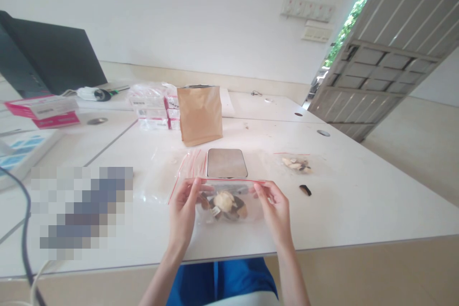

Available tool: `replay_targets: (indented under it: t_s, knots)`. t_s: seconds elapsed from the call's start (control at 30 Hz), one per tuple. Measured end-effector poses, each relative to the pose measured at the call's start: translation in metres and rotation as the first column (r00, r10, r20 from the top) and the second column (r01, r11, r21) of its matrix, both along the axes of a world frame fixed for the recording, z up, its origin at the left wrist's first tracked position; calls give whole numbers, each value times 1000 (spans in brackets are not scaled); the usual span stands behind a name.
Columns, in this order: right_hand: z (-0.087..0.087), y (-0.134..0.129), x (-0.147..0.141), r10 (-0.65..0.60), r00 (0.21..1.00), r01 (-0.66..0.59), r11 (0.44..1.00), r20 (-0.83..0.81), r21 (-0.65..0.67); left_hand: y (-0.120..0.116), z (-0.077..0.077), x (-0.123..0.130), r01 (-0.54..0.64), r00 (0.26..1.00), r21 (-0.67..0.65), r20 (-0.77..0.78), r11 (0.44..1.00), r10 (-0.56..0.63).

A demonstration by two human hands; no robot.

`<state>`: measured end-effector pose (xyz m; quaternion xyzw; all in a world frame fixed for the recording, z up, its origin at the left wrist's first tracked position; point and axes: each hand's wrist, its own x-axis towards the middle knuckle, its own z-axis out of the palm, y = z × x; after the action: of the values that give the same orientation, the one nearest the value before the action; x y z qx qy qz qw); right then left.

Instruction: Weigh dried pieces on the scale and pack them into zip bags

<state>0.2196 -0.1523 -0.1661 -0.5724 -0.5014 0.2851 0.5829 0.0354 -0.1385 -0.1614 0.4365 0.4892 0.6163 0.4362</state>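
Nearest to me, below the edge of the white worktop, my blue trousers show between my forearms. Just over that edge my two hands are apart, each pinching one end of the top of a clear bag. My left hand has its thumb and fingers closed on the left end, and my right hand grips the right end the same way, so the red strip along the top runs nearly straight between them. Inside the bag sit a large pale piece and several brown ones; whether the bag's bottom touches the worktop, I cannot tell.

Over to the left, a black cable curves down past the worktop's edge. To the right lies a loose dark piece, and just beyond it a second bag lies flat with pale bits in it. Directly beyond my bag is a square, silver-topped scale, with a spread of flat bags with red strips on its left.

Farther back a brown paper bag stands upright beside some plastic-wrapped boxes. Toward the back left stands a dark screen, and off to the far right is a grey metal door.
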Motion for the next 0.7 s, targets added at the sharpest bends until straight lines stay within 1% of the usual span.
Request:
replay_targets:
  t_s: [0.13, 0.2, 0.3, 0.37, 0.43, 0.53, 0.63, 0.7]
  knots:
    - [-3, -3, 2, -4, 1000, 5, 1000, -12, 20, -1, -3, 1, 11, 998, 23, -58, 1000, -9]
    - [-5, -4, 4, -5, 1000, 5, 999, 12, 38, -2, -4, 0, 32, 997, 26, -72, 999, -30]
    - [-8, -4, 7, -39, 997, 34, 997, 71, 70, -4, -6, -3, 82, 994, 18, -76, 996, -80]
    - [-8, -4, 8, -54, 993, 44, 995, 106, 93, -3, -8, -6, 93, 990, 31, -110, 995, -89]
    - [-9, -4, 7, -70, 989, 55, 992, 131, 114, -2, -10, -9, 80, 986, 47, -153, 996, -72]
    - [-10, -4, 4, -145, 972, 111, 976, 183, 185, -1, -10, -14, 59, 978, 51, -203, 997, -47]
    - [-13, -4, -1, -226, 943, 155, 947, 243, 280, -3, -6, -20, 46, 970, 50, -239, 998, -33]
    - [-14, -4, -4, -235, 942, 161, 943, 239, 291, -4, -3, -23, 19, 970, 56, -245, 998, -5]
